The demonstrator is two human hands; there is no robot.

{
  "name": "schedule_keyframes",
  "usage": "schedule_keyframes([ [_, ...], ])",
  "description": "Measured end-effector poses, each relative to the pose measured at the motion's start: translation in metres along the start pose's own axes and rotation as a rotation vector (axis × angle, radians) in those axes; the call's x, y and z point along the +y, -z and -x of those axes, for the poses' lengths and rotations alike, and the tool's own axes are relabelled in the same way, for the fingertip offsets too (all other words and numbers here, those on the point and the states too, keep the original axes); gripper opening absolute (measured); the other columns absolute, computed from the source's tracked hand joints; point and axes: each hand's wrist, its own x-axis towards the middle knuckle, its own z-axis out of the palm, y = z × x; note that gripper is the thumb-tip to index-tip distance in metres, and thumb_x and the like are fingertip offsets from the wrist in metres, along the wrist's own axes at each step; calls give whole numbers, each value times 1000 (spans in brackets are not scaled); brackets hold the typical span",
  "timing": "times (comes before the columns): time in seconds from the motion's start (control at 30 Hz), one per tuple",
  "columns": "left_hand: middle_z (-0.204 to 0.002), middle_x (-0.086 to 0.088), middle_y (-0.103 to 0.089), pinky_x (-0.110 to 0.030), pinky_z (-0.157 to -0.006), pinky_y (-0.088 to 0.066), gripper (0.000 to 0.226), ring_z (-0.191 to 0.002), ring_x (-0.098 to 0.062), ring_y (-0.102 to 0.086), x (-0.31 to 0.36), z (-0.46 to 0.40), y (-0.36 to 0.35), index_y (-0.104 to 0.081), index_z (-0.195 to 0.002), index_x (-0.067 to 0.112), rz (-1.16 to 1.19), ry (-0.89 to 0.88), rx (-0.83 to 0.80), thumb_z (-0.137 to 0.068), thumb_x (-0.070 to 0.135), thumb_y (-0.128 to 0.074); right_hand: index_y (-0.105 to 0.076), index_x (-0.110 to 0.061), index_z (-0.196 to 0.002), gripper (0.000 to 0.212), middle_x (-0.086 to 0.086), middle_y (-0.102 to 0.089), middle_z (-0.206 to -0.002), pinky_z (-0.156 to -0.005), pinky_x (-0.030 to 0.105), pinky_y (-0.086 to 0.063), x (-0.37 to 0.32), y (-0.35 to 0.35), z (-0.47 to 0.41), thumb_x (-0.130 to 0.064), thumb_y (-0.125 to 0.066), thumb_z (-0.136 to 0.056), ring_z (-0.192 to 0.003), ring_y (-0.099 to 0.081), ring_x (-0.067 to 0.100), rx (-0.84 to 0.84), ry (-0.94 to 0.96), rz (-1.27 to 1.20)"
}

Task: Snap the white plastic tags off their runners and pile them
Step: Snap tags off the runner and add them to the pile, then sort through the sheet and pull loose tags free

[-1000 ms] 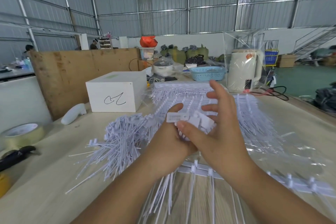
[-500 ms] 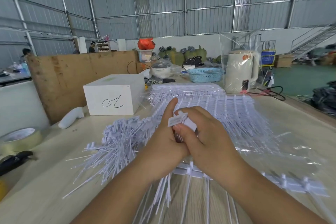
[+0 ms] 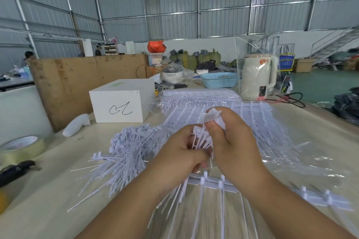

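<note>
My left hand (image 3: 180,151) grips a bundle of white plastic tags (image 3: 201,139) by their thin stems in front of my chest. My right hand (image 3: 233,141) pinches the flat tag heads (image 3: 212,115) at the top of that bundle between thumb and fingers. A loose pile of snapped-off tags (image 3: 124,153) lies on the table to the left of my hands. A white runner (image 3: 213,181) with tags still on it lies below my hands. Sheets of tags on runners (image 3: 258,120) are spread behind my hands, with a stack in clear wrap (image 3: 200,95) further back.
A white box (image 3: 120,103) with a scribble stands at the back left, a white handle-shaped object (image 3: 76,127) beside it. A tape roll (image 3: 21,147) and black tool (image 3: 15,170) lie at the left edge. A wrapped kettle (image 3: 258,75) and blue basket (image 3: 219,79) stand behind.
My right hand went from open above the bundle to closed over it, then lifted and pulled the tag heads up and to the right, away from my left hand.
</note>
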Motion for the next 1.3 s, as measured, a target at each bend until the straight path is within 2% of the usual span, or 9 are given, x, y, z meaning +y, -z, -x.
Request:
schedule_keyframes([
  [0.13,-52,3,-47,-20,-44,-33,6,-44,-12,-44,-2,-1,2,-61,-83,12,46,20,61,-87,8,-63,-61,-27,-91,3,-8,-67,-77,-67,22,-49,0,0,1,-27,-58,-92,-71,-63,6,-108,-86,-146],
  [0.27,-50,14,-54,-11,-38,-32,14,-38,1,-45,6,1,3,-63,-89,17,154,-35,93,-79,11,-70,-39,-44,-134,70,-16,-69,-103,-87,34,-52,8,-6,1,-65,-58,-70,-92,-67,2,-240,-260,-309],
  [0.4,-42,10,-38,-13,-34,-22,31,-32,-3,-29,8,-3,15,-52,-61,19,429,5,252,-88,9,-64,-28,-41,-145,94,-17,-68,-104,-100,41,-47,13,-12,7,-77,-57,-63,-99,-65,2,-461,-380,-376],
  [0.5,-46,7,-26,-15,-34,-19,35,-36,-6,-21,15,-5,21,-37,-58,19,668,-22,327,-80,16,-65,-54,-28,-127,63,10,-69,-108,-85,41,-49,10,-22,18,-57,-67,-72,-95,-67,17,-739,-397,-388],
  [0.63,-51,7,-24,-16,-34,-17,30,-38,-5,-18,17,-9,31,-41,-57,20,844,-107,372,-77,19,-63,-63,-17,-97,24,5,-68,-84,-75,35,-50,8,-34,30,-35,-66,-81,-73,-57,7,-949,-281,-51],
  [0.77,-50,7,-29,-16,-37,-21,35,-40,-7,-19,6,-15,50,-40,-65,22,574,-84,527,-93,13,-59,-64,-26,-94,7,-10,-66,-78,-67,28,-47,13,-35,30,-27,-65,-87,-66,-57,3,-972,-332,-18],
  [0.9,-67,5,-55,-28,-50,-36,8,-56,-12,-49,-16,-17,85,-55,-84,25,-279,-39,799,-88,23,-61,-64,-33,-98,12,-14,-62,-74,-63,25,-48,18,-31,32,-35,-65,-86,-59,-55,0,-933,-255,78],
  [1.17,-121,-13,-60,-28,-70,-43,53,-100,-29,-60,-61,-22,90,-45,-134,11,-713,224,487,-84,8,-60,-61,-33,-109,21,-12,-64,-80,-69,26,-51,21,-31,34,-32,-60,-88,-70,-62,6,-904,-146,223],
  [1.3,-113,-7,-56,-35,-83,-46,56,-103,-27,-55,-63,-23,93,-52,-131,15,-874,163,501,-78,16,-68,-60,-33,-116,31,-18,-61,-85,-69,17,-46,22,-31,36,-18,-58,-89,-74,-58,-1,-954,-87,250],
])
